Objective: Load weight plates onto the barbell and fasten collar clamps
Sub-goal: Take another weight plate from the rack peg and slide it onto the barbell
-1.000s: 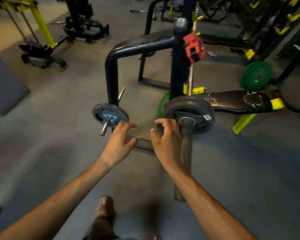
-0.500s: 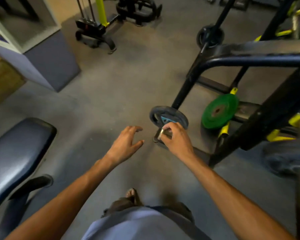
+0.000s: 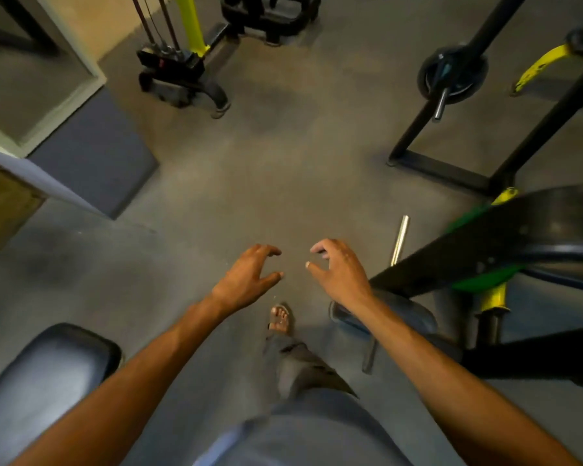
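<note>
Half a second on, the right hand [image 3: 340, 274] had let go of the peg [image 3: 370, 359] of the plate [image 3: 414, 314]. The view had swung too, so the plate now lay just right of the foot [image 3: 279, 319], partly hidden under the right forearm.

Far left of the foot sat a bench [image 3: 44, 381], padded, dark and glossy, with rounded corners. Beyond the foot to the left lay a flat, matte, rectangular grey mat [image 3: 91, 156]. Just up-left of the foot the left hand [image 3: 246, 277] hovered over the rough grey floor [image 3: 249, 183], fingers spread wide and half curled, holding nothing. Just up-right of the foot the right hand mirrored it, wide and empty.

The plate was a dark round disc; its dull steel peg ran lengthwise toward the wearer. Right of the foot and farther off, a bright chrome peg [image 3: 400, 238] pointed away. A green plate [image 3: 478, 280] showed behind a broad black rack bar [image 3: 485, 240]. Far beyond the foot to the right, a far plate [image 3: 451, 74], black and round, carried a blue label too blurred to read.
</note>
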